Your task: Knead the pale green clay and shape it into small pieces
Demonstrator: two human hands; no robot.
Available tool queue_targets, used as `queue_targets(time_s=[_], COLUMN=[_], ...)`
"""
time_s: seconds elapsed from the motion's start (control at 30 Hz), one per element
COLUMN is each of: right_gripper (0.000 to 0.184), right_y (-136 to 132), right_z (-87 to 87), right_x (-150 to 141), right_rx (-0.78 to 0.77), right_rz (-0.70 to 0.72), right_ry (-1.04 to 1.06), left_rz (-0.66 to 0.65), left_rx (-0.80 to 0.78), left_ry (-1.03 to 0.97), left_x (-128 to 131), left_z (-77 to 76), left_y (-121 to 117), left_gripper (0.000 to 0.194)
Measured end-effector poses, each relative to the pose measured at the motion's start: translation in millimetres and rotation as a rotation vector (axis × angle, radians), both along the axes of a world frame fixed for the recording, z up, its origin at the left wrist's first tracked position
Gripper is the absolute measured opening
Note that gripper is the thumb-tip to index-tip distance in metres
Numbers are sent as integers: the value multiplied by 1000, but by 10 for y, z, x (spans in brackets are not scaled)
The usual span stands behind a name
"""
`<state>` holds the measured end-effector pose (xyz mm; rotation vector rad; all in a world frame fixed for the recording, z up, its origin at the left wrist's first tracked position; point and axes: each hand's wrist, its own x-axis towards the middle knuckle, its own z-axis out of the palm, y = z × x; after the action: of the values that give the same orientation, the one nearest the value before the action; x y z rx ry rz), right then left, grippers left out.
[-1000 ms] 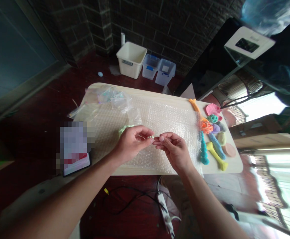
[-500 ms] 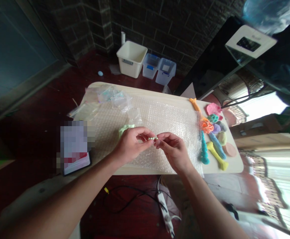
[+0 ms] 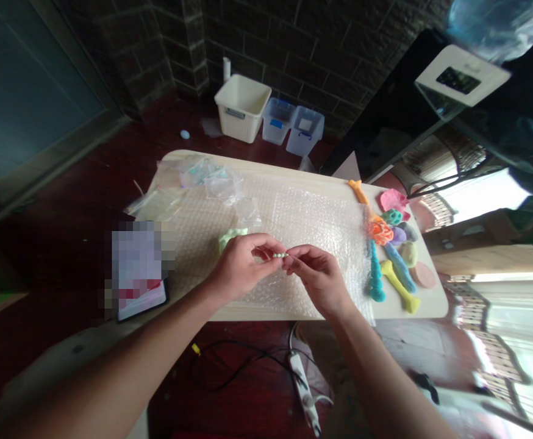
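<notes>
Over the middle of the table, my left hand (image 3: 243, 263) and my right hand (image 3: 316, 273) meet fingertip to fingertip. Between them is a short row of small pale green beads (image 3: 280, 255), pinched at its left end by the left thumb and fingers and at its right end by the right ones. What joins the beads is too small to tell. A pale green lumpy piece (image 3: 230, 236) lies just behind my left hand, partly hidden by it. Bubble wrap (image 3: 312, 213) is spread under both hands.
Clear plastic bags (image 3: 223, 186) lie at the table's back left. Colourful clay-like shapes, among them a yellow bone shape (image 3: 399, 285) and an orange openwork piece (image 3: 380, 231), crowd the right end. A power strip (image 3: 304, 390) lies below the front edge; a white bin (image 3: 241, 113) stands behind.
The fingertips have shifted very slightly around the row of beads, with the right fingers a touch closer to the left. Both hands keep their pinch; all else stays put.
</notes>
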<state>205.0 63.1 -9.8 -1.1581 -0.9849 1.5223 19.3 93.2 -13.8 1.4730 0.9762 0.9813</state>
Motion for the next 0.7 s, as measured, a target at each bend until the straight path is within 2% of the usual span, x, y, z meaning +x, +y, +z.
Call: queue_targets(time_s=[0.7], right_gripper=[17], right_y=[9], right_z=[-16], right_x=[6], right_rx=[18], right_rz=[8], right_ry=[-97], left_rz=[-43], left_rx=[48], left_ry=[24], left_x=[3], left_z=[-27], left_y=[3], left_gripper=[9])
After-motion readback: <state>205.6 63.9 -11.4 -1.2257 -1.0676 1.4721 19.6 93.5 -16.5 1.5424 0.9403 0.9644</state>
